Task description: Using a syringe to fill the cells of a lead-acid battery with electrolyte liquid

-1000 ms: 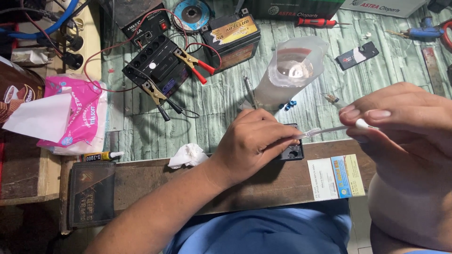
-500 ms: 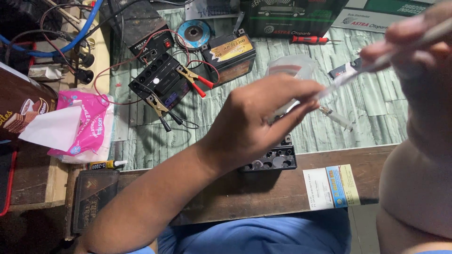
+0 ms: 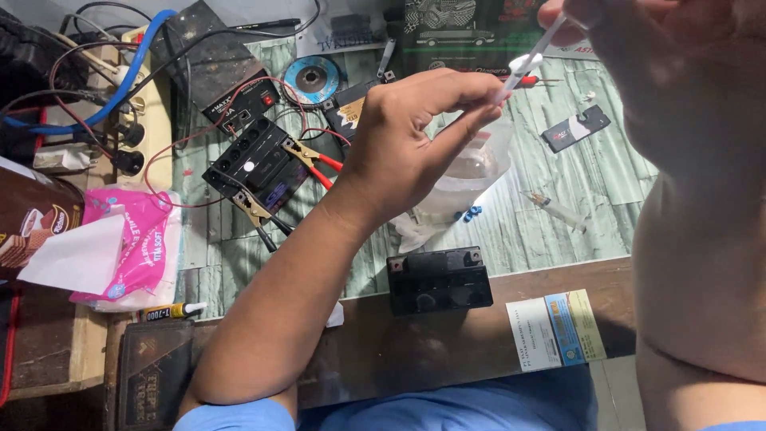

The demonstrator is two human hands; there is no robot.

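In the head view, the left hand (image 3: 415,144) is rising over the counter (image 3: 574,191), its forearm running up from the lower left across the wooden front edge. The wrist is bending slightly, and its fingers (image 3: 455,88) are curling together, thumb and forefinger pinching the white tip of a thin syringe-like tube (image 3: 527,60). The right hand (image 3: 630,20) is sitting at the top right, very close to the camera and partly out of frame; it is closing round the upper end of the same tube, though how its fingers lie is too blurred to tell. The tube is slanting down from the right hand to the left, held in the air above a clear plastic container (image 3: 471,172).

Taking that container as the landmark: a small black battery (image 3: 437,279) is lying just below it, near the counter's front edge. A second syringe (image 3: 554,209) is resting to the right of it. Another black battery with clips and red-handled pliers (image 3: 263,168) is sitting well to its left. A pink packet (image 3: 136,247) is lying farther left still.
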